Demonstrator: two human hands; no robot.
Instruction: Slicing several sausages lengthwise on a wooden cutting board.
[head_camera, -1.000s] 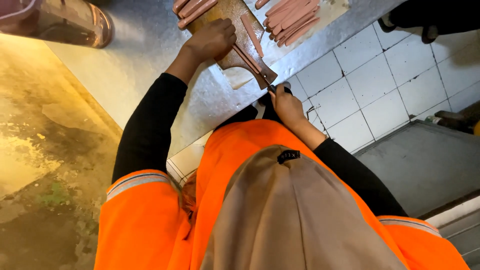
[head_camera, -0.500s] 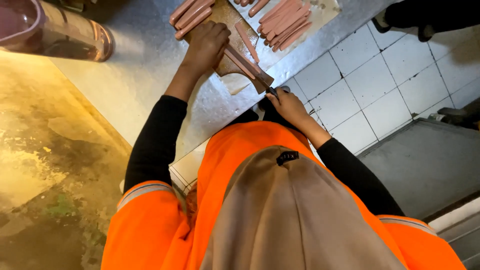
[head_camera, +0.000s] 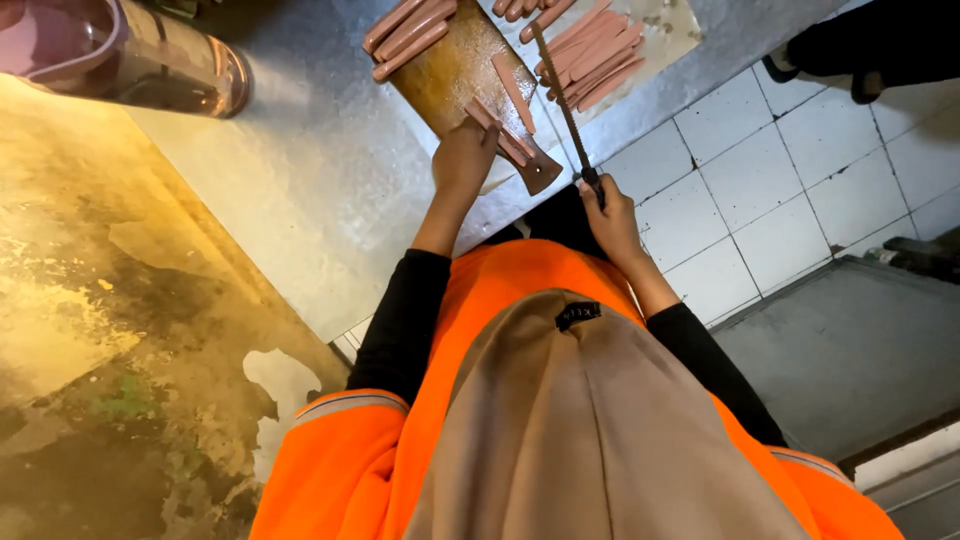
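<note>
Pink sausages (head_camera: 590, 50), brown cutting board (head_camera: 450, 75)

A cutting board (head_camera: 450, 75) lies on the counter (head_camera: 310, 190), in front of the person. Sausages (head_camera: 408, 28) lie at the board's far end, with cut strips (head_camera: 505, 135) at its near end under the left hand (head_camera: 463, 158). To the right, a knife (head_camera: 565, 105) in the right hand (head_camera: 608, 212) reaches over a pile of strips (head_camera: 600, 60). A jug (head_camera: 120, 50) stands far left.
</note>
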